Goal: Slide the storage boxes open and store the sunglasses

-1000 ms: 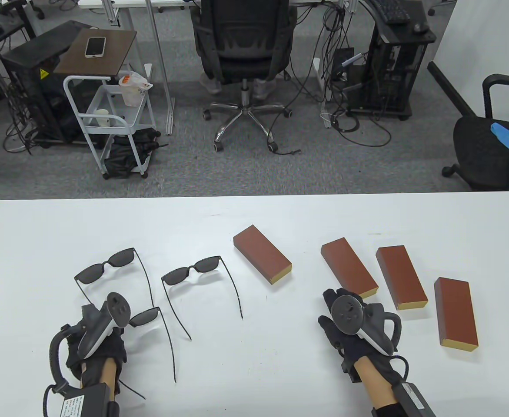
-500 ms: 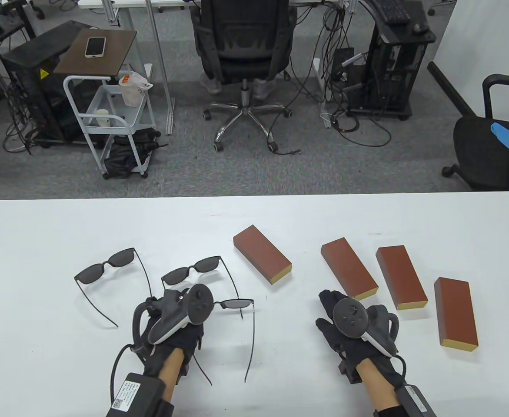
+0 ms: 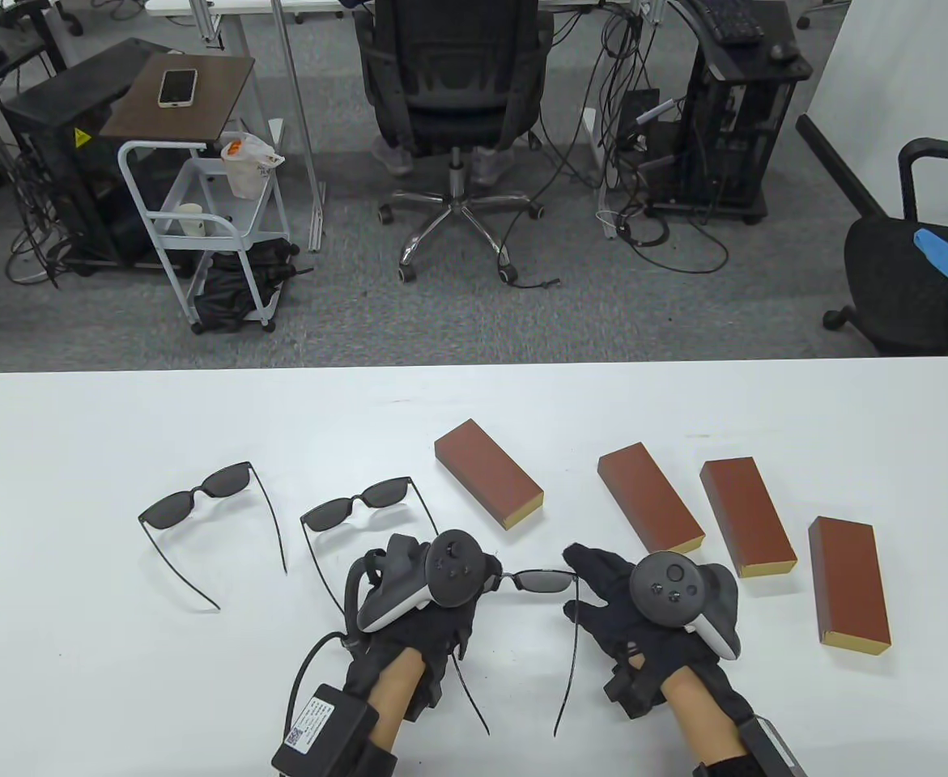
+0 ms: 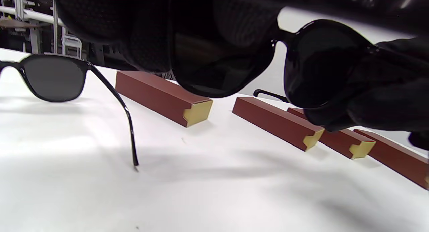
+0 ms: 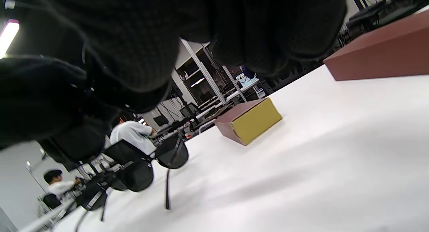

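Note:
My left hand (image 3: pixel 433 587) holds a pair of black sunglasses (image 3: pixel 540 579) by the left end, a little above the white table (image 3: pixel 474 405), with both temples hanging toward me. My right hand (image 3: pixel 603 595) meets the frame's right end, its fingers (image 3: pixel 580 560) closed around the hinge. In the left wrist view both dark lenses of the held sunglasses (image 4: pixel 321 61) hang under my glove, with my right hand's fingers (image 4: pixel 385 98) on the right lens edge. Several closed brown storage boxes with yellow ends lie to the right; the nearest are one (image 3: pixel 487 473) and another (image 3: pixel 649 498).
Two more pairs of sunglasses lie unfolded on the table, one at the left (image 3: pixel 198 502) and one (image 3: pixel 360 506) just beyond my left hand. Two further boxes (image 3: pixel 747 515) (image 3: pixel 850 581) lie at the right. An office chair (image 3: pixel 453 89) stands beyond the table.
My left hand carried the sunglasses from the left side to the middle of the table. My right hand moved left and took hold of the frame's right end.

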`<state>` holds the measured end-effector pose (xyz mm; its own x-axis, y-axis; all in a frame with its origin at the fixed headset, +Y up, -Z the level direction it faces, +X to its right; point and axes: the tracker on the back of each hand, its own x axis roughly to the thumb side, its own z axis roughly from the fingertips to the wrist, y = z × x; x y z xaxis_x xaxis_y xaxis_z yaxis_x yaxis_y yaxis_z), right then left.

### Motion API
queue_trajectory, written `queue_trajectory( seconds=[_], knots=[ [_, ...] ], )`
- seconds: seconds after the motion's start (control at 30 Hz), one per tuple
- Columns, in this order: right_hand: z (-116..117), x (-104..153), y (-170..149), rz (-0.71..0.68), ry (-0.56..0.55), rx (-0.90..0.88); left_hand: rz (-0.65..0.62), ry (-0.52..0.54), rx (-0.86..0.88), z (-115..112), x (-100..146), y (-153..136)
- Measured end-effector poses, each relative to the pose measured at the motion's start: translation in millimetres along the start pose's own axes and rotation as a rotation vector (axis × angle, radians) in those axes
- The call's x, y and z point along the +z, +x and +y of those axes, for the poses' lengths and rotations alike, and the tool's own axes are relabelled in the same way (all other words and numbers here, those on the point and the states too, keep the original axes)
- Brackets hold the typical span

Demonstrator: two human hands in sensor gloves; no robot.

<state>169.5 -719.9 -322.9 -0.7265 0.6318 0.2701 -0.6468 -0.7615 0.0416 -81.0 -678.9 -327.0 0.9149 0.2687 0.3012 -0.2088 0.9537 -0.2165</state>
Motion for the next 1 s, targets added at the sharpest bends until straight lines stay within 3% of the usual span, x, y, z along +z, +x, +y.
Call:
queue_trajectory(
  seconds=[0.37, 0.63, 0.83, 1.0],
  knots=[
    [-6.1, 1.5, -6.6, 0.001, -0.062, -0.169, -0.022, -0.072, 0.144, -3.6, -0.3, -0.7],
    [-13.4, 4.8, -10.3, 0.094, -0.198, -0.279, -0.017, -0.061, 0.69, -3.2, 5.2, -29.4],
    [-15.7, 10.9, -14.4, 0.215, -0.277, -0.408, -0.079, -0.047, 1.2, -12.9, 10.3, -41.3],
    [-14.7, 14.2, -14.5, 0.304, -0.307, -0.509, -0.121, -0.057, 1.333, -20.2, 10.3, -41.3]
  ],
)
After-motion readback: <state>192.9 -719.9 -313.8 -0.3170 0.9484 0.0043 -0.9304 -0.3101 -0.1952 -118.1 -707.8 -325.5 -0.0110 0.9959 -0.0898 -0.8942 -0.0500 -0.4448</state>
